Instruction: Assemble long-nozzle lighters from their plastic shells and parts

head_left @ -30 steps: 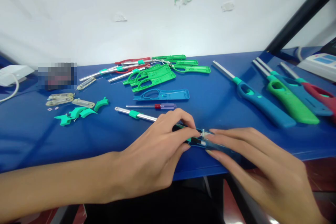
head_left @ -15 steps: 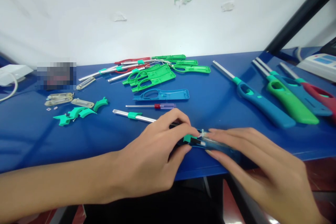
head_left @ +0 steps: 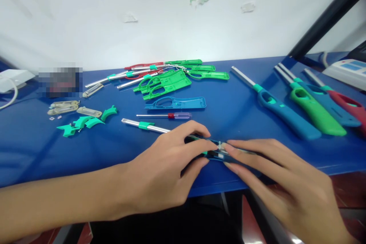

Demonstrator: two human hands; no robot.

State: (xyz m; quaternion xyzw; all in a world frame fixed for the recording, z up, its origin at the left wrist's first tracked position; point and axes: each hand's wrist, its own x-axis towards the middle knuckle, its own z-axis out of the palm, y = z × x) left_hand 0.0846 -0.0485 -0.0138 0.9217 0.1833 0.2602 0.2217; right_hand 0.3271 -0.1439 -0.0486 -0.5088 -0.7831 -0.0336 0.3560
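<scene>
A blue gas lighter lies opened near the table's front edge, its metal tube (head_left: pixel 158 128) pointing left through a teal collar (head_left: pixel 146 125). My left hand (head_left: pixel 168 167) is closed around its handle shell (head_left: pixel 213 157), with the index fingertip by a small pale valve (head_left: pixel 220 145). My right hand (head_left: pixel 288 175) pinches the shell's right end, fingers pressing on a clear fuel tank that they mostly cover. Beyond my left hand are a screwdriver (head_left: pixel 178 116) with a clear purple handle and a blue half shell (head_left: pixel 188 103).
Green half shells (head_left: pixel 168 84) and metal tubes (head_left: pixel 105 80) pile up by the wall. Teal triggers (head_left: pixel 94 122) and clear fuel tanks (head_left: pixel 64 107) lie at left. Whole lighters, among them a blue one (head_left: pixel 288 114) and a green one (head_left: pixel 317 110), lie at right.
My left index finger has shifted slightly and now covers more of the teal piece in the handle. The fingers of my right hand have moved a little closer over the valve end.
</scene>
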